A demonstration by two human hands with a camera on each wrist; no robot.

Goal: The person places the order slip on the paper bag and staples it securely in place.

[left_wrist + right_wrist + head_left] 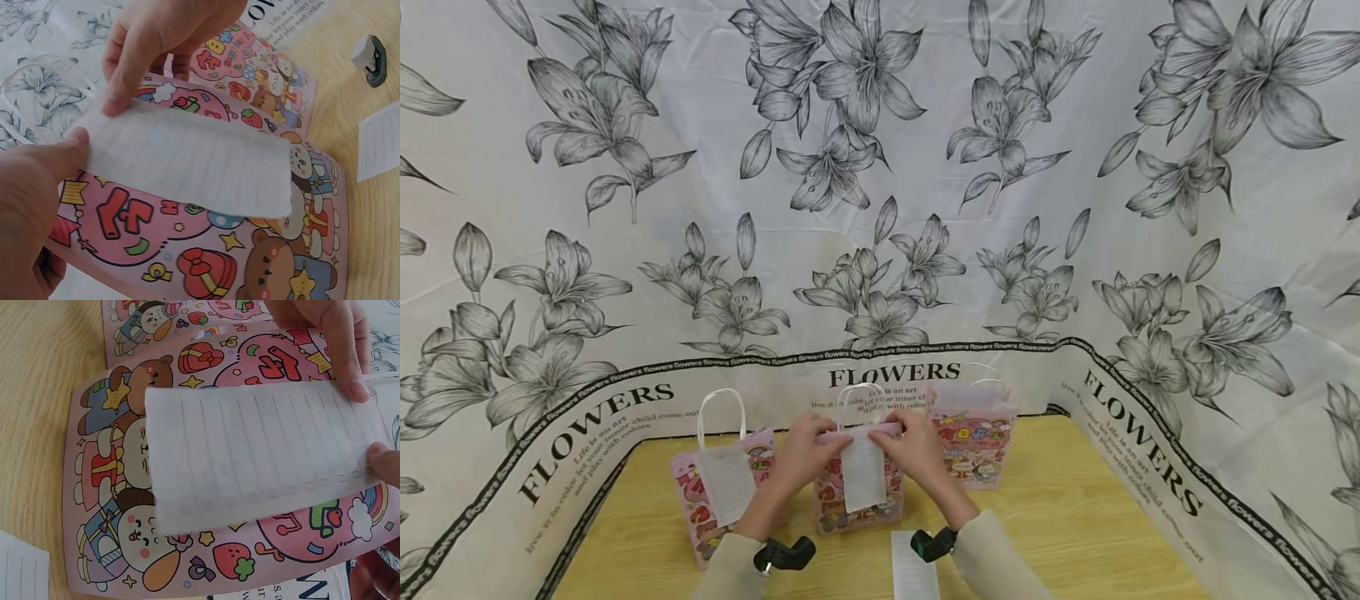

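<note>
A pink cartoon-printed paper bag (891,496) with white handles stands in the middle. A lined white paper strip (863,475) hangs down its front from the top rim. My left hand (811,450) pinches the strip's upper left corner and the bag rim, thumb (76,142) in front and fingers behind. On the other side my right hand (917,446) does the same at the upper right corner, its thumb (377,453) on the paper. In both wrist views the strip's lower end stands off the bag.
To the left stands a similar bag (696,492) with a paper strip (728,483) on its front. Another bag (973,446) is at the back right. A second lined paper (913,567) lies near the front, and a small stapler (373,61) rests on the wooden table (1075,517). Floral cloth (865,275) surrounds it.
</note>
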